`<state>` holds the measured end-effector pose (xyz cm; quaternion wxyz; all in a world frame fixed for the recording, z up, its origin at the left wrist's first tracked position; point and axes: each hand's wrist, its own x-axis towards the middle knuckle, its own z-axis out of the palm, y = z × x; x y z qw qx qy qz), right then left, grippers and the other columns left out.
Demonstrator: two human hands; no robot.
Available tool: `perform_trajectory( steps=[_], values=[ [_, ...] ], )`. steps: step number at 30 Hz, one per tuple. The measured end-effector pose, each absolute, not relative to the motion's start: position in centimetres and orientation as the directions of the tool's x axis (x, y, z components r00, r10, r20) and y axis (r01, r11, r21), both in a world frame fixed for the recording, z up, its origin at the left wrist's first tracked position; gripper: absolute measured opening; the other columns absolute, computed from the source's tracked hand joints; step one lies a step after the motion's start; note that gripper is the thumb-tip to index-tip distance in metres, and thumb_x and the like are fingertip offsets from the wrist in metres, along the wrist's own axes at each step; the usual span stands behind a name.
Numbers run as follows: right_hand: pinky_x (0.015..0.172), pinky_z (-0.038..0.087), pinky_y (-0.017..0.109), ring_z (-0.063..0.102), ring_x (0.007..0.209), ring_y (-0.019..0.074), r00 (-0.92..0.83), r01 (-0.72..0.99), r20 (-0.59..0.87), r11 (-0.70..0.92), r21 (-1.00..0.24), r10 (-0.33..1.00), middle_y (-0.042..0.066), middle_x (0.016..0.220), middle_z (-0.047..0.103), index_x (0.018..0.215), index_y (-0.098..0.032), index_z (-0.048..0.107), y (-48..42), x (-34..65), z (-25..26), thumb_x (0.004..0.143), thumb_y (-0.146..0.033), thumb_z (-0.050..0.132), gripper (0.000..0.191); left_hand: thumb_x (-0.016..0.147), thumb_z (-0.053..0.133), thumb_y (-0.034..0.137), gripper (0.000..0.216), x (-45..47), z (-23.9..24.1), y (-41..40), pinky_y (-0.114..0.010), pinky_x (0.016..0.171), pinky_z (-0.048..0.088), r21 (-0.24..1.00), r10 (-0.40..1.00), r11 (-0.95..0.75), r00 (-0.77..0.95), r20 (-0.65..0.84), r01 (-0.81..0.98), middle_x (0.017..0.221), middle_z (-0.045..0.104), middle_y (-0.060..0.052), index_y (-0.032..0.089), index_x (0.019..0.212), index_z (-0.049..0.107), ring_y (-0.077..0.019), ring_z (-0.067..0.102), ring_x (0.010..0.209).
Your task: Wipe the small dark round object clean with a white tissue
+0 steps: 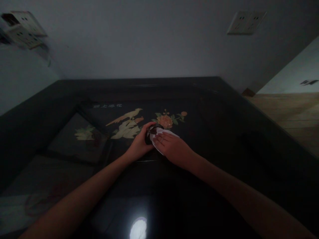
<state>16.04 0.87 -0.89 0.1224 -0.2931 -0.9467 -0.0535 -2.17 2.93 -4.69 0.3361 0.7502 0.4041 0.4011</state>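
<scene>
White cloth (161, 130) beneath the right hand (174, 147).

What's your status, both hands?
Left hand gripping dark, shiny object. Right hand holding white cloth or tissue against it. No obstruction seen around the hands.

Room, probably in a home: I had before me a glossy black tabletop (234, 142), decorated with a bird motif (129, 115) and peony-like flower (164, 121); beyond, plain wall (139, 43), double power socket (246, 22); right, wood-plank flooring (286, 113).

Forearms (99, 181) reaching forward, converging; left hand (141, 142) curled, right hand (173, 148) palm down, fingers (161, 138) close together.
</scene>
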Motion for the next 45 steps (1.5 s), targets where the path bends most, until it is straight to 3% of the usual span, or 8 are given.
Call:
perform_trajectory(
  steps=[11,14,17,22,27,33,40,45],
  values=[
    [0.106,0.042,0.044,0.057,0.118,0.0256,-0.808,0.548,0.265,0.836,0.006,0.527,0.019,0.120,0.064,0.118,-0.006,0.061,1.5,16.6,-0.6,0.092,-0.008,0.046,0.030,0.068,0.071,0.012,0.076,-2.2,-4.9,3.2,-0.043,0.107,0.039,0.853,0.879,-0.429,0.353,0.319,0.297,0.135,0.047,-0.011,0.024,0.134,0.035,-0.0253,0.051,0.122],
    [0.107,0.041,0.042,0.059,0.116,0.0228,-0.810,0.547,0.251,0.837,-0.003,0.530,0.017,0.117,0.067,0.117,-0.008,0.062,1.7,16.8,-0.6,0.092,-0.008,0.047,0.029,0.068,0.073,0.016,0.079,-2.1,-4.7,3.1,-0.043,0.102,0.044,0.875,0.891,-0.396,0.346,0.292,0.279,0.136,0.045,-0.013,0.023,0.135,0.032,-0.0253,0.054,0.117],
    [0.104,0.043,0.041,0.062,0.108,0.0221,-0.810,0.549,0.236,0.836,-0.019,0.537,0.016,0.110,0.069,0.114,-0.008,0.064,1.9,16.9,-0.4,0.091,-0.008,0.047,0.027,0.067,0.075,0.018,0.084,-1.9,-4.4,2.9,-0.042,0.093,0.050,0.913,0.911,-0.328,0.338,0.237,0.243,0.124,0.055,-0.012,0.023,0.136,0.027,-0.0231,0.061,0.105],
    [0.098,0.047,0.040,0.063,0.100,0.0200,-0.802,0.547,0.209,0.828,-0.122,0.560,0.012,0.106,0.070,0.113,-0.013,0.064,2.3,17.3,-0.5,0.090,-0.005,0.045,0.031,0.065,0.076,0.019,0.078,-1.8,-4.4,2.7,-0.041,0.086,0.053,0.945,0.934,-0.240,0.318,0.162,0.224,0.101,0.063,-0.006,0.022,0.126,0.029,-0.0214,0.066,0.090],
    [0.099,0.045,0.043,0.062,0.102,0.0219,-0.803,0.514,0.219,0.830,-0.215,0.554,0.014,0.106,0.070,0.116,-0.009,0.061,2.4,17.3,-0.7,0.088,-0.007,0.049,0.031,0.066,0.076,0.019,0.078,-2.0,-4.8,2.8,-0.043,0.089,0.051,0.925,0.933,-0.264,0.317,0.172,0.275,0.104,0.062,-0.007,0.022,0.130,0.030,-0.0222,0.065,0.094],
    [0.100,0.044,0.042,0.062,0.107,0.0235,-0.769,0.551,0.183,0.780,-0.295,0.613,0.015,0.112,0.068,0.119,-0.010,0.060,2.1,17.2,-0.5,0.087,-0.007,0.051,0.034,0.067,0.075,0.020,0.080,-2.1,-4.4,2.9,-0.046,0.104,0.040,0.864,0.916,-0.352,0.320,0.240,0.359,0.134,0.046,-0.012,0.022,0.135,0.033,-0.0281,0.051,0.120],
    [0.099,0.046,0.042,0.061,0.111,0.0231,-0.736,0.524,0.190,0.724,-0.449,0.650,0.013,0.121,0.065,0.120,-0.012,0.060,2.3,17.4,-0.1,0.085,-0.004,0.048,0.038,0.067,0.075,0.022,0.080,-2.0,-4.7,2.8,-0.043,0.089,0.051,0.924,0.932,-0.272,0.313,0.184,0.267,0.105,0.061,-0.007,0.021,0.130,0.027,-0.0240,0.063,0.098],
    [0.102,0.045,0.040,0.059,0.115,0.0207,-0.683,0.532,0.238,0.694,-0.485,0.690,0.012,0.124,0.064,0.123,-0.012,0.059,2.6,17.8,-0.2,0.084,0.002,0.041,0.046,0.066,0.076,0.022,0.078,-2.1,-5.0,2.8,-0.042,0.090,0.051,0.917,0.931,-0.288,0.307,0.200,0.276,0.111,0.061,-0.009,0.020,0.129,0.030,-0.0239,0.063,0.100]
  ],
)
